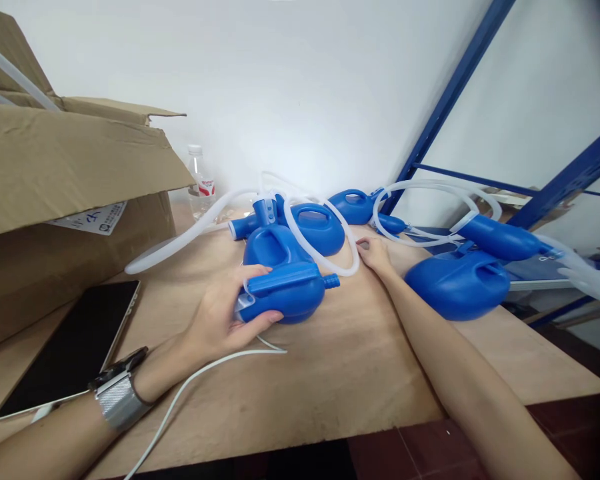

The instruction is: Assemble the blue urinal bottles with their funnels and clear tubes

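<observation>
My left hand (230, 310) is wrapped round a blue plastic urinal head (290, 293), thumb below and fingers above. Its ribbed nozzle (332, 281) points right, and a clear piece shows at the end near my palm. Directly behind it stands a blue urinal bottle (267, 243) with a moulded handle. My right hand (375, 255) is closed by the right side of a looped white tube (349, 267); its fingertips seem to pinch the tube, though the contact is partly hidden. Another blue bottle (313, 230) lies behind the loop.
More blue urinal bottles (455, 287) with coiled tubes (430, 183) lie to the right beside a blue metal rack (450, 100). At left are an open cardboard box (80, 147), a black tablet (70, 343) and a white cable (195, 377). A water bottle (200, 183) stands by the wall.
</observation>
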Motion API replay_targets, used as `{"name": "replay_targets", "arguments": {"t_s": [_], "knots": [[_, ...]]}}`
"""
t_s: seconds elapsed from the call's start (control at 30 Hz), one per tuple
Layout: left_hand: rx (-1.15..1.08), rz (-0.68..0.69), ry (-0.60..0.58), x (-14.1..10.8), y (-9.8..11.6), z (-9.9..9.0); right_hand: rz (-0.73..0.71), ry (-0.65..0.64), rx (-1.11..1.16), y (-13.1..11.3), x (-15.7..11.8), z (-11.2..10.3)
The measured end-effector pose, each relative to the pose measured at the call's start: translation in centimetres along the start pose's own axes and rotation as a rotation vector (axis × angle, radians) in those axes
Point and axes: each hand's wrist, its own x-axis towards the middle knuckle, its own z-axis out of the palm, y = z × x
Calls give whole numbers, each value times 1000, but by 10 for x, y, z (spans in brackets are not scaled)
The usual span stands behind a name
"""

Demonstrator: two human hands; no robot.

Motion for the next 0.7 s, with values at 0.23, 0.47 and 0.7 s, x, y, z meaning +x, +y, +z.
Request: {"name": "replay_targets", "arguments": {"t_s": [0.23, 0.47, 0.7], "knots": [[-33, 83, -3, -3, 0, 7, 149, -217, 105, -32, -26, -36], [-12, 59, -25, -2, -1, 10, 289, -661, 925, -57, -70, -84], [-24, 25, -28, -2, -1, 10, 389, -753, 1471, -103, -130, -62]]}}
